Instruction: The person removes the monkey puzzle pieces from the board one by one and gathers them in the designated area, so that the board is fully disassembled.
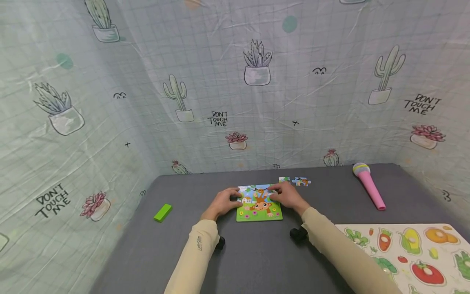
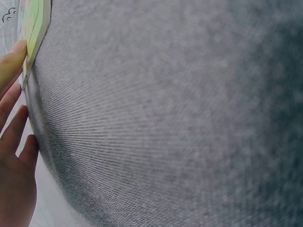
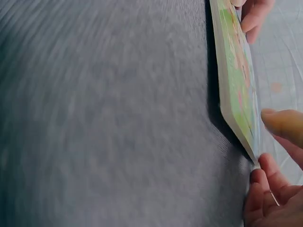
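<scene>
A jigsaw puzzle board with a monkey picture lies on the grey table, between both hands. At its left edge, my left hand holds the board, the thumb on its face and the other fingers by its rim. My right hand is over the upper right side of the board. In the right wrist view its thumb stands a little off the picture, while the fingertips are by the board's corner. Loose jigsaw pieces lie behind the right hand.
A green block lies on the left of the table. A pink toy microphone is at the back right. A board with fruit and vegetable pictures covers the front right. Patterned fabric encloses the back and sides.
</scene>
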{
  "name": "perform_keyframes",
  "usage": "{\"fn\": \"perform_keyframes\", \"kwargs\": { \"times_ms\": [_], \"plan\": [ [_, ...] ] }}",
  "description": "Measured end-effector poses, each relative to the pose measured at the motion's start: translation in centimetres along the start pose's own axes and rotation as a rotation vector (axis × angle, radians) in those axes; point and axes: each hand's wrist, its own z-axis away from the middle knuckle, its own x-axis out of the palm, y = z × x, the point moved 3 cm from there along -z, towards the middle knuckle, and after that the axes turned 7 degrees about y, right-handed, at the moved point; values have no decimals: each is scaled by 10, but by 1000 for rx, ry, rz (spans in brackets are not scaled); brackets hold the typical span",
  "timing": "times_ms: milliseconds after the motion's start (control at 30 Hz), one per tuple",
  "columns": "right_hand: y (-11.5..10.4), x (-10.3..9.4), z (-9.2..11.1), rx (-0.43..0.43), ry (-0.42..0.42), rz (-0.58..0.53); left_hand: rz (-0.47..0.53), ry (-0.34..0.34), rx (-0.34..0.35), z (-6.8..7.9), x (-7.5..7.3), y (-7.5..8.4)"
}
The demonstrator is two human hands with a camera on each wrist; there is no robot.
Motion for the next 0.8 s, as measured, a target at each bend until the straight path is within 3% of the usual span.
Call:
{"fn": "perform_keyframes", "kwargs": {
  "times_ms": [133,367,800],
  "plan": [
    [-2,7,-3,-3,8,47,2,9,8,0,-1,0],
    [-6,13,-3,123,-9,76,3,10,5,1,-2,1],
    [-9,13,-3,140,-11,114,10,13,-4,2,0,3]
  ]
}}
